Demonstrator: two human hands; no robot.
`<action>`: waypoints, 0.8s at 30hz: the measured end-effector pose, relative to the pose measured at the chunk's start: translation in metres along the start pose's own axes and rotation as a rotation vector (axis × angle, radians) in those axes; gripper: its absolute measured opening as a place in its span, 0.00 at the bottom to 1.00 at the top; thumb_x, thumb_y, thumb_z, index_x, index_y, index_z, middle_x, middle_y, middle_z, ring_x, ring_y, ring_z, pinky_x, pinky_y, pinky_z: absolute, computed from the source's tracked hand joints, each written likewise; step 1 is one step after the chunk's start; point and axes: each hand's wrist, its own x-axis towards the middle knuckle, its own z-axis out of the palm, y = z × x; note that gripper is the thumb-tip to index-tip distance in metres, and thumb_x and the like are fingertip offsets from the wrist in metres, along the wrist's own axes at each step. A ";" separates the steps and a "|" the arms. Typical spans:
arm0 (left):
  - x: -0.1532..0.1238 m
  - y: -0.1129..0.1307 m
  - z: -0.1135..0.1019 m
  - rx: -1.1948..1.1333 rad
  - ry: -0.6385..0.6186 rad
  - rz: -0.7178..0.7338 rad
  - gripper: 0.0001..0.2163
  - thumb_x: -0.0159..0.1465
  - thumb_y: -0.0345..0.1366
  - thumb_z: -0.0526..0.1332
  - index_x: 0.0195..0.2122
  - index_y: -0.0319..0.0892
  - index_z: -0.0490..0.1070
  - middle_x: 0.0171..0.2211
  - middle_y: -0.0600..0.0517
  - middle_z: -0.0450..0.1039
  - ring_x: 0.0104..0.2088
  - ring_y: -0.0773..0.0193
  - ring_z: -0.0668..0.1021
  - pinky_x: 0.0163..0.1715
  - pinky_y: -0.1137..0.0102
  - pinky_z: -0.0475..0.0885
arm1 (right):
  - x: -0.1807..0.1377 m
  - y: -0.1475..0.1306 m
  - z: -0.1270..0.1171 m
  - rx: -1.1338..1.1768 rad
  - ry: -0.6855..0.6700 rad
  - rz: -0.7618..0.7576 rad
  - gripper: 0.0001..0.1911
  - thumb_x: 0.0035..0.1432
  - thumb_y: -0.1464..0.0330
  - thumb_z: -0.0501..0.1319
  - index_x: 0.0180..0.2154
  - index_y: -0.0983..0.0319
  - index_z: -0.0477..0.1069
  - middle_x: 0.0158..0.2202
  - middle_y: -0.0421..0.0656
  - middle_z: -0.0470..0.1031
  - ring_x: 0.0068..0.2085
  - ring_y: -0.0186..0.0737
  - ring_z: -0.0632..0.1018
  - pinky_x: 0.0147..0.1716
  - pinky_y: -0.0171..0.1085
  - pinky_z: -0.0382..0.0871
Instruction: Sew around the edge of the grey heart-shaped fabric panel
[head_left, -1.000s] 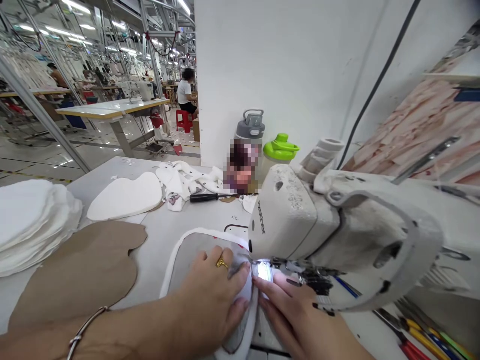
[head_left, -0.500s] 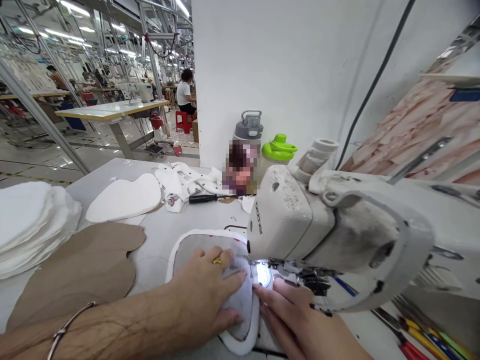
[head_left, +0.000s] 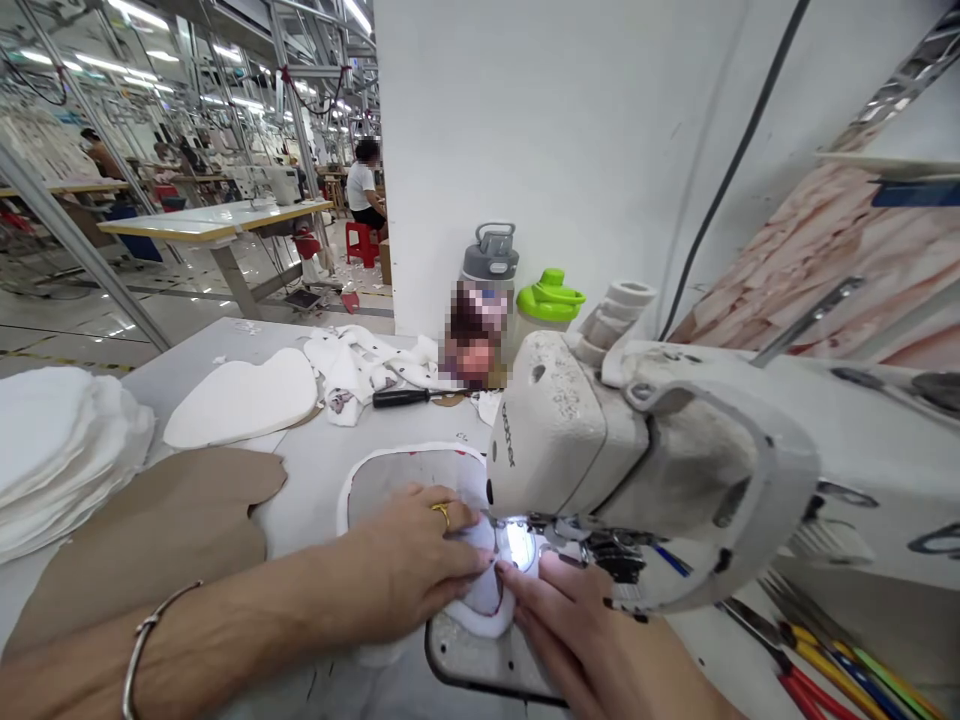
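A grey fabric panel with a padded white border [head_left: 409,455] lies under the lit needle area of a white sewing machine [head_left: 570,420]. My left hand [head_left: 424,550], with a gold ring, presses on the panel, its fingers drawn together and the fingertips gripping near the border. My right hand [head_left: 577,610] is beside the needle area, fingers closed, with the index fingertip and thumb side at the panel's right edge. The two hands' fingertips almost meet. The machine head hides the panel's far right corner, and my left hand covers much of its middle.
White padded pieces [head_left: 60,440] are stacked at the left beside a brown sheet [head_left: 172,510]. A black-handled screwdriver [head_left: 405,397], fabric scraps [head_left: 367,360] and two bottles, one with a green lid [head_left: 551,295], stand behind. Tools [head_left: 832,660] lie right. A person [head_left: 365,190] sits far off.
The panel has turned and shifted under the needle area, showing the metal plate below it. My left hand's spread fingers have drawn together and its thumb has moved up; the right hand stays nearly put.
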 end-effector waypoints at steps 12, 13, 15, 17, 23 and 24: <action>0.000 -0.015 0.005 0.087 0.066 0.010 0.14 0.68 0.38 0.53 0.53 0.48 0.69 0.47 0.47 0.71 0.49 0.54 0.71 0.48 0.58 0.66 | -0.003 0.002 0.003 -0.030 -0.035 0.015 0.17 0.68 0.68 0.44 0.48 0.58 0.69 0.36 0.42 0.75 0.33 0.37 0.77 0.30 0.33 0.72; 0.001 -0.015 0.006 0.088 0.073 0.000 0.14 0.68 0.37 0.53 0.52 0.47 0.70 0.47 0.46 0.71 0.49 0.54 0.72 0.48 0.58 0.66 | -0.003 0.002 0.004 -0.053 -0.035 0.020 0.17 0.67 0.67 0.44 0.49 0.58 0.68 0.36 0.42 0.75 0.32 0.37 0.77 0.30 0.34 0.72; 0.002 -0.015 0.008 0.092 0.110 -0.012 0.13 0.68 0.37 0.54 0.50 0.46 0.71 0.46 0.46 0.72 0.49 0.54 0.72 0.50 0.58 0.66 | -0.002 0.002 0.004 -0.055 -0.044 0.015 0.17 0.68 0.67 0.45 0.50 0.59 0.68 0.37 0.42 0.75 0.32 0.36 0.77 0.29 0.33 0.71; 0.003 -0.014 0.009 0.117 0.146 -0.032 0.12 0.67 0.36 0.54 0.49 0.46 0.72 0.46 0.46 0.72 0.48 0.55 0.72 0.49 0.59 0.67 | 0.000 0.002 0.002 -0.027 -0.040 0.009 0.16 0.68 0.68 0.44 0.49 0.59 0.67 0.38 0.42 0.75 0.33 0.36 0.77 0.28 0.31 0.70; 0.008 0.003 0.006 0.230 0.052 -0.172 0.12 0.66 0.38 0.55 0.47 0.44 0.74 0.47 0.43 0.72 0.45 0.50 0.73 0.43 0.55 0.72 | 0.000 0.000 0.002 -0.045 -0.014 0.012 0.17 0.69 0.67 0.42 0.47 0.59 0.67 0.37 0.44 0.76 0.33 0.39 0.79 0.27 0.34 0.72; 0.008 0.005 0.003 0.226 0.037 -0.201 0.13 0.66 0.38 0.55 0.48 0.44 0.73 0.48 0.42 0.71 0.45 0.50 0.73 0.44 0.55 0.71 | -0.001 0.001 0.004 -0.054 -0.016 0.021 0.17 0.69 0.67 0.42 0.48 0.59 0.67 0.37 0.44 0.76 0.33 0.39 0.79 0.27 0.34 0.72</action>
